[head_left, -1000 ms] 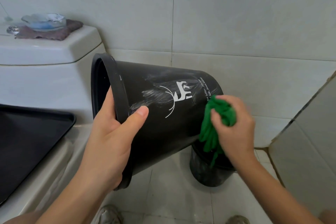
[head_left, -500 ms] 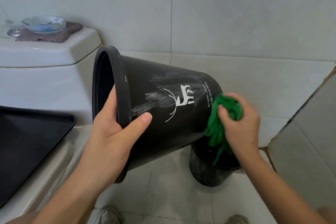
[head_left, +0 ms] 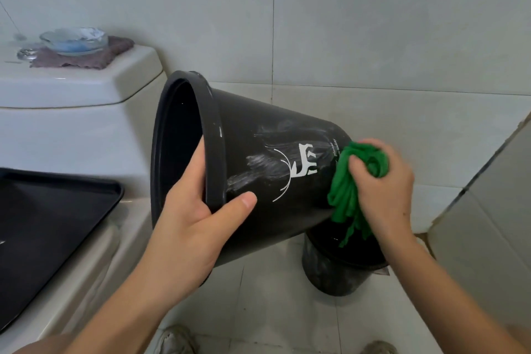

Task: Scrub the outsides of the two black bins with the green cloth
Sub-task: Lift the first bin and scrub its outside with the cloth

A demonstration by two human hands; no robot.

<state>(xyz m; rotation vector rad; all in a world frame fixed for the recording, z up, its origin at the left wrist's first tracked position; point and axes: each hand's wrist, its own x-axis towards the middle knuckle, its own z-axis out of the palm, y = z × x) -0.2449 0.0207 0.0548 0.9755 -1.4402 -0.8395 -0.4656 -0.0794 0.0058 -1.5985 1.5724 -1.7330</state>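
tilted black bin | white deer logo | small print unreadable

Tilted black bin: white deer emblem with curved lines printed on its outer wall; beside it, near the base, small lines of white lettering, too small and blurred to be read

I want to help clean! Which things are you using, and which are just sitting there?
Using: tilted black bin, second black bin, green cloth, left hand, right hand.
Just sitting: glass dish, purple rag, black tray.
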